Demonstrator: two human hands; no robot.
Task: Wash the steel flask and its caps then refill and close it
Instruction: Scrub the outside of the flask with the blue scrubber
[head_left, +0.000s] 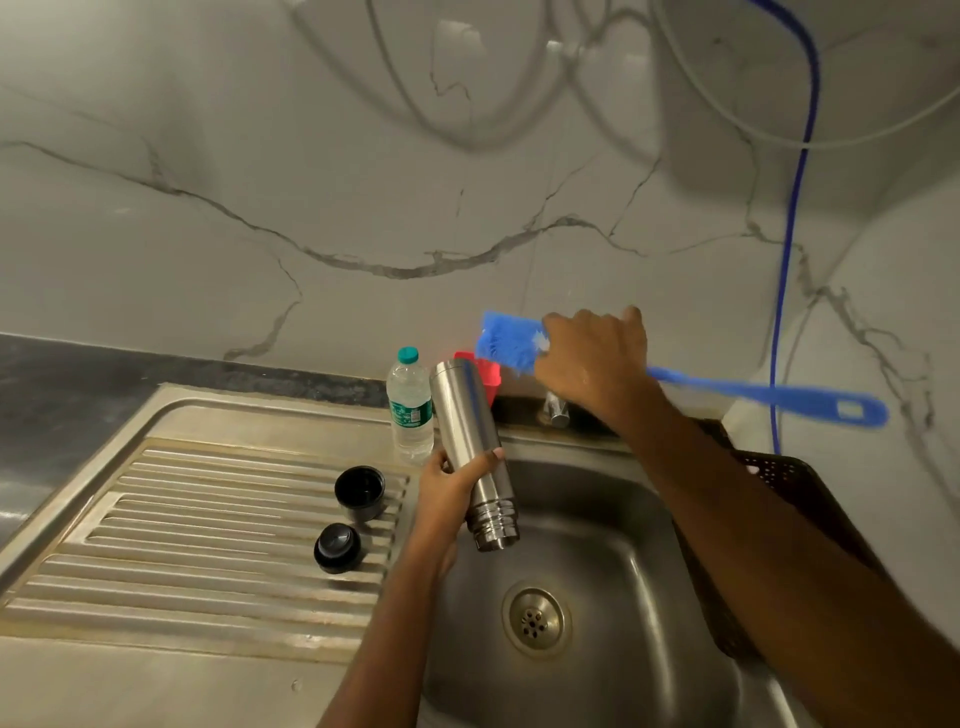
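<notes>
While tilted neck-down over the sink basin, the steel flask is held below a blue bottle brush.
The flask is gripped at the basin's left edge by the curled fingers of the left hand; the brush is clasped behind its bristles by the right hand, above the back edge. A black cup cap and a black stopper are set near the drainboard's right edge.
</notes>
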